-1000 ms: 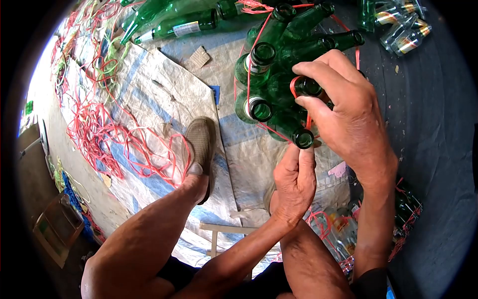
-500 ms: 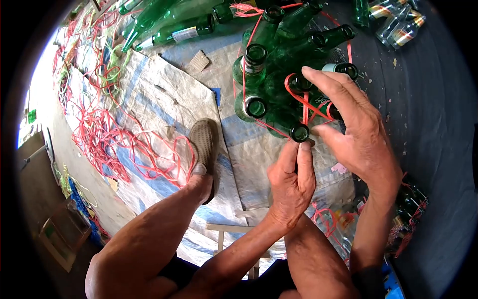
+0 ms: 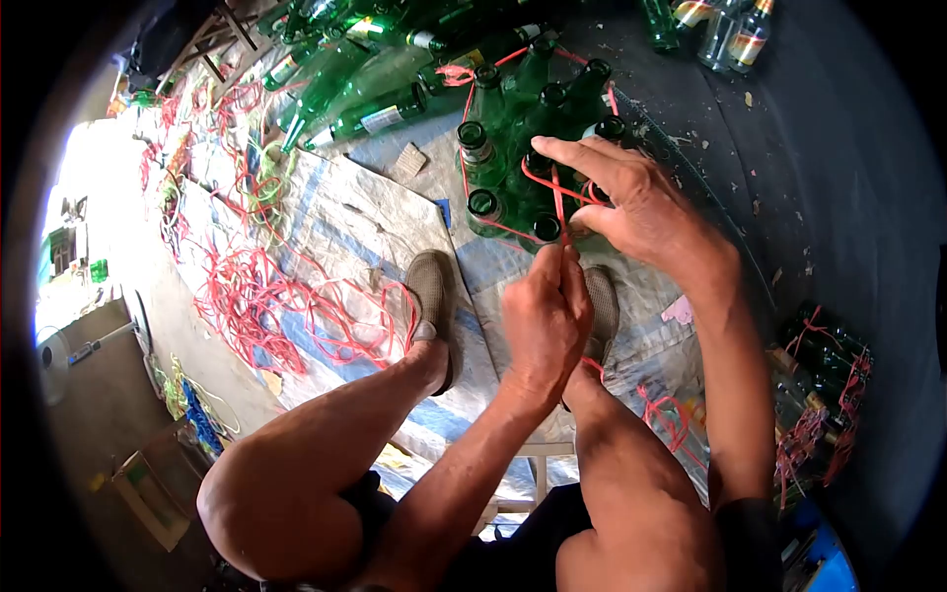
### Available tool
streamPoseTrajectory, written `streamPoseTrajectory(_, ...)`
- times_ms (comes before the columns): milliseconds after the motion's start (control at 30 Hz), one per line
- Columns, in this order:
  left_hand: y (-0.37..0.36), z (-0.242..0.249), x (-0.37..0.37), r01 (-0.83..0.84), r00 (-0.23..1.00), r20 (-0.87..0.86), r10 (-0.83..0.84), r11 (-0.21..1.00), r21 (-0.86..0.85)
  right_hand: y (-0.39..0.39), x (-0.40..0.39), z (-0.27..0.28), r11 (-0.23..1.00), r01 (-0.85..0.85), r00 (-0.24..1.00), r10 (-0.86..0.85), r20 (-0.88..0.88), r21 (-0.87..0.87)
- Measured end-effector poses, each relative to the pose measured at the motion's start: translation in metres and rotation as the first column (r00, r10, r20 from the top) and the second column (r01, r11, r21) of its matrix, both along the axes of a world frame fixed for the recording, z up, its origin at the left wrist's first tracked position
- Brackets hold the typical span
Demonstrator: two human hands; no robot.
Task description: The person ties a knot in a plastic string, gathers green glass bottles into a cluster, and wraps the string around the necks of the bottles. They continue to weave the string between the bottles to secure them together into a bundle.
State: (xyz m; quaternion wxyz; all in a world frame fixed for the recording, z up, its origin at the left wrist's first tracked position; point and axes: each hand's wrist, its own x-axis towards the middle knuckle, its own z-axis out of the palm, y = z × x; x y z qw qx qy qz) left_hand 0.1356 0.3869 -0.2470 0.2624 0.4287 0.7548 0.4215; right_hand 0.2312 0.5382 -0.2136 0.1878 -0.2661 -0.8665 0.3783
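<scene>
A cluster of green glass bottles (image 3: 513, 183) stands upright in front of me, with red plastic string (image 3: 560, 202) looped around and between the necks. My left hand (image 3: 547, 311) pinches the string close to the front bottle's mouth (image 3: 546, 228). My right hand (image 3: 641, 202) arches over the right side of the cluster. Its fingers are spread: the fingertips lie by a bottle mouth in the middle, and the thumb points toward the front bottles. The bottles beneath that palm are partly hidden.
A tangle of loose red string (image 3: 252, 306) lies on the white-and-blue sheeting (image 3: 380, 222) at left. More green bottles (image 3: 380, 113) lie on their sides at the back. Clear labelled bottles (image 3: 735, 39) are at far right, and a tied bundle (image 3: 829, 365) sits at lower right.
My view has shifted, showing more of the room and my right shoe. My left hand has closed more tightly on the string at the front bottle; my right hand stays spread over the cluster.
</scene>
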Motion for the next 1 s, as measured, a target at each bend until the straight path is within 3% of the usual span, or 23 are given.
streamPoseTrajectory(133,0.002,0.018,-0.013,0.13,0.967,-0.207,-0.146,0.987,-0.091,-0.001,0.005,-0.004,1.0,-0.001,1.0,0.001,-0.005,-0.012)
streamPoseTrajectory(267,0.01,0.024,-0.025,0.262,0.845,-0.402,-0.353,0.928,-0.265,0.004,0.007,-0.019,0.998,-0.014,1.0,0.014,0.007,0.054)
streamPoseTrajectory(367,0.024,0.042,-0.04,0.385,0.71,-0.416,-0.568,0.808,-0.446,0.003,0.008,-0.012,0.999,-0.018,0.999,0.017,0.035,0.04)
streamPoseTrajectory(533,0.059,0.066,-0.054,0.519,0.562,-0.356,-0.747,0.653,-0.552,0.002,0.007,-0.017,0.998,0.001,0.999,0.001,0.033,-0.059)
streamPoseTrajectory(633,0.067,0.089,-0.055,0.59,0.402,-0.441,-0.802,0.595,-0.546,0.006,0.009,-0.018,1.0,-0.001,1.0,0.001,0.018,-0.03)
streamPoseTrajectory(667,0.081,0.071,-0.063,0.571,0.188,-0.447,-0.875,0.468,-0.675,0.005,0.01,-0.02,0.997,0.004,1.0,-0.003,0.014,-0.076)
streamPoseTrajectory(800,0.095,0.061,-0.087,0.644,0.228,-0.43,-0.874,0.466,-0.606,0.003,0.009,-0.016,0.984,0.028,0.998,-0.019,0.052,-0.175)
streamPoseTrajectory(867,0.096,0.072,-0.091,0.668,0.332,-0.387,-0.86,0.504,-0.547,0.001,0.008,-0.003,0.944,0.041,0.998,-0.021,0.065,-0.326)
streamPoseTrajectory(1000,0.099,0.065,-0.109,0.683,0.448,-0.359,-0.818,0.573,-0.453,0.003,0.007,-0.015,0.995,0.02,1.0,-0.019,0.011,-0.102)
